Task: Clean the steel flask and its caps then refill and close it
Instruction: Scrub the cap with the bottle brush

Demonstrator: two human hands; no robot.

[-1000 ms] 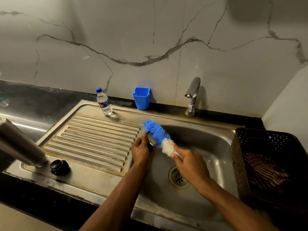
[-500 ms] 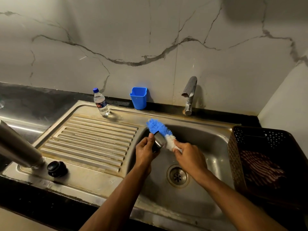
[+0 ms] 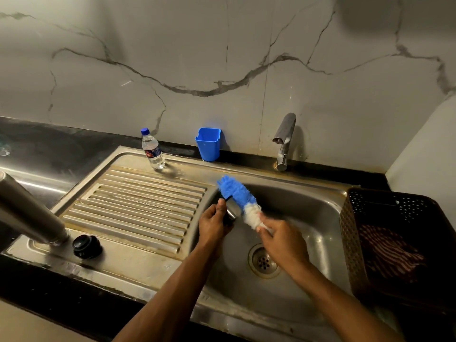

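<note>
Both hands work over the sink [image 3: 308, 211] basin's left edge: my left hand [image 3: 214, 224] pinches the steel cap [image 3: 233, 210], my right hand [image 3: 283, 239] grips the brush [image 3: 240, 198] scrubbing it. Wet, the cap could slip toward the drain [image 3: 263, 260]; the flask [image 3: 27, 213] leans at the drainboard's front-left corner.

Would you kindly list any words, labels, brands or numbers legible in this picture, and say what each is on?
No text can be read here.
Water bottle: it carries a red and blue label, but the print is too small and blurred to read.
Black cap on the drainboard: small pale marks on its side, too small to read.
The blue cup, brush and steel flask show no lettering.
</note>
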